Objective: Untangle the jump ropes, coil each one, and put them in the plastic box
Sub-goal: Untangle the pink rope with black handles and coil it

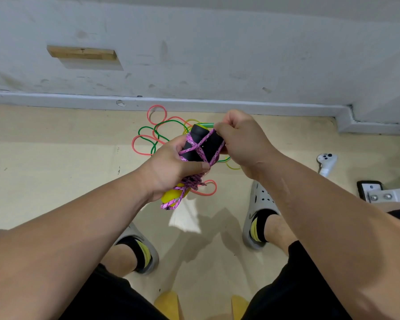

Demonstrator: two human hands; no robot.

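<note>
Floor (56, 181): tangled ropes (157, 135) in loose heap near far edge, just before baseboard (194, 103). Both hands above heap: left hand (171, 167) and right hand (243, 139) on either side of wrapped handles (203, 144). Controller (326, 161) at right, well apart from heap. Feet in clogs (259, 211) nearer camera, behind heap. Wood block (82, 53) on wall, upper left.

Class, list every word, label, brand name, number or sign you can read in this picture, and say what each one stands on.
None can be read: no lettering shows on the black handles, the pink rope, the wall, the white controller or the clogs.
</note>
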